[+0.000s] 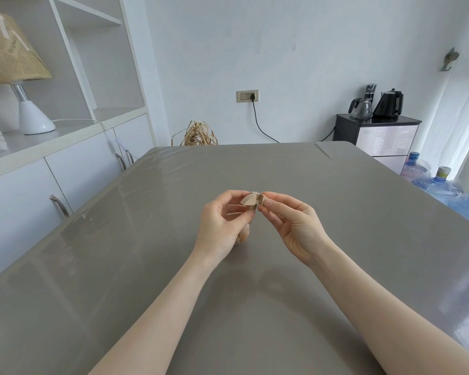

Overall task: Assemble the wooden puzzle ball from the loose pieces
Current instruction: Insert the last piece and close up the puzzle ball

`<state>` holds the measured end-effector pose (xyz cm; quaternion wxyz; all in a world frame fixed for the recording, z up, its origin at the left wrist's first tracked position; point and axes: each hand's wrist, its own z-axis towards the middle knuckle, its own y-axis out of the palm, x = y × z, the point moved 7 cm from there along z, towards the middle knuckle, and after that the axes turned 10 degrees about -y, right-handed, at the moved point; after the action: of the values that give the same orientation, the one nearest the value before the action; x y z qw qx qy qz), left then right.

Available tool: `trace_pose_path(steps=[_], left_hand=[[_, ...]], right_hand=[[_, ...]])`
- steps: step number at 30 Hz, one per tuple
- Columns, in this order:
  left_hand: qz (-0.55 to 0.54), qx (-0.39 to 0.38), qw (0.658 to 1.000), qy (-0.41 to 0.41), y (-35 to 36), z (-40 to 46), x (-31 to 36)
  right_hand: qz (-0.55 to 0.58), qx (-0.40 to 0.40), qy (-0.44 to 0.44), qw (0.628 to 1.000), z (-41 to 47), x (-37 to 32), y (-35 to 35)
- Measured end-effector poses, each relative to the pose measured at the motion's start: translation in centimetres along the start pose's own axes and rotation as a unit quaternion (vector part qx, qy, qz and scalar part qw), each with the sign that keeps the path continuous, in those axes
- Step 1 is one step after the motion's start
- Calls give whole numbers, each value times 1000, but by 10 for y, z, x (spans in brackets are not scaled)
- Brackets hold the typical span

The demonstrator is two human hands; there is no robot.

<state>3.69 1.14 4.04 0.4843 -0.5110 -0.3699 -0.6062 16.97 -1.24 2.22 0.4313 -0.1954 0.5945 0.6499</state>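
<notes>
Above the middle of the grey table (255,293), both hands hold small pale wooden puzzle pieces (251,200) together. My left hand (221,223) pinches a rounded piece between thumb and fingertips. My right hand (290,223) pinches the notched piece that meets it from the right. Thin wooden pieces (234,208) lie on the table behind my left hand's fingers. Another rounded wooden part (243,235) sits on the table under my left palm, mostly hidden by that hand.
White cabinets and a lamp (25,104) stand along the left. A dark side cabinet (377,136) with kettles is at the back right. Blue water bottles (439,185) stand beside the table's right edge.
</notes>
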Motion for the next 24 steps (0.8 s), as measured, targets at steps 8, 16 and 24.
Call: trace_pose_path(steps=[8, 16, 24], left_hand=[[-25, -3, 1000, -12, 1, -2, 1], [-40, 20, 999, -8, -6, 1, 0], [-42, 2, 999, -2, -7, 0, 4]], right_hand=[[-35, -23, -3, 999, 0, 0, 0], [-86, -45, 5, 995, -1, 1, 0], [-125, -67, -23, 990, -1, 0, 2]])
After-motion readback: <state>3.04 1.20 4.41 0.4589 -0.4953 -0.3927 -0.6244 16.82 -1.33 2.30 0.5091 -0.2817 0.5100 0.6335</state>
